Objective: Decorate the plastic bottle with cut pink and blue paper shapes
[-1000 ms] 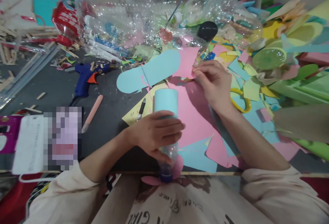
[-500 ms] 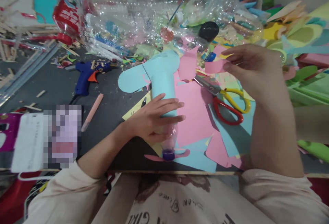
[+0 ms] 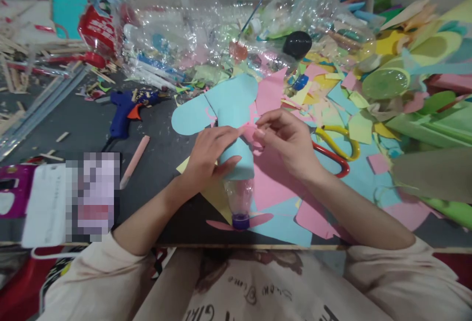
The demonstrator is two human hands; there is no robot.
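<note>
A clear plastic bottle (image 3: pixel 239 194) with a purple cap lies with its cap toward me, its upper part wrapped in light blue paper (image 3: pixel 230 109). Rounded blue paper flaps spread from the far end. A small pink paper piece (image 3: pixel 252 134) is over the wrapped bottle, pinched between the thumb and fingertips of my right hand (image 3: pixel 285 139). My left hand (image 3: pixel 212 154) lies over the left side of the wrap, its index fingertip touching the pink piece and its thumb on the blue paper. Beneath the bottle's cap sits a pink paper strip (image 3: pixel 219 225).
Scissors (image 3: pixel 341 151) with red and yellow handles lie right of my right hand, on paper sheets. A blue glue gun (image 3: pixel 123 113) and a pink stick (image 3: pixel 135 161) are at left. Plastic bottles (image 3: pixel 165 26) and paper scraps crowd the back; green paper (image 3: pixel 435 119) is at right.
My right hand has come left and down from the scraps, bringing the pink piece onto the wrapped bottle. My left hand has shifted up and left, its fingertips now at the pink piece.
</note>
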